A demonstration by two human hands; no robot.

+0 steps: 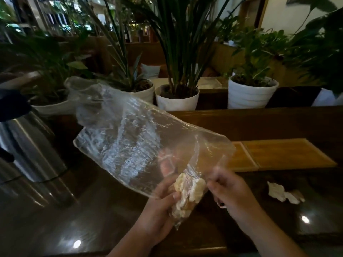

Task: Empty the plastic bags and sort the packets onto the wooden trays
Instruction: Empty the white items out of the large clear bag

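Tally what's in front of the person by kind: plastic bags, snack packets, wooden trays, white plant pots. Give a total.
Clear plastic bag: 1, held up by both hands
Snack packet: 1, in the left hand
Wooden trays: 2, side by side
White plant pots: 4 clearly visible
Total: 8

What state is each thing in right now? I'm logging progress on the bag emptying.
Clear plastic bag: held up off the table, crumpled, mostly empty.
Packet: pale pieces inside, gripped at the bag's lower end.
Left hand: closed on the packet and bag.
Right hand: pinching the bag's edge.
Wooden trays: flat on the table, bare.
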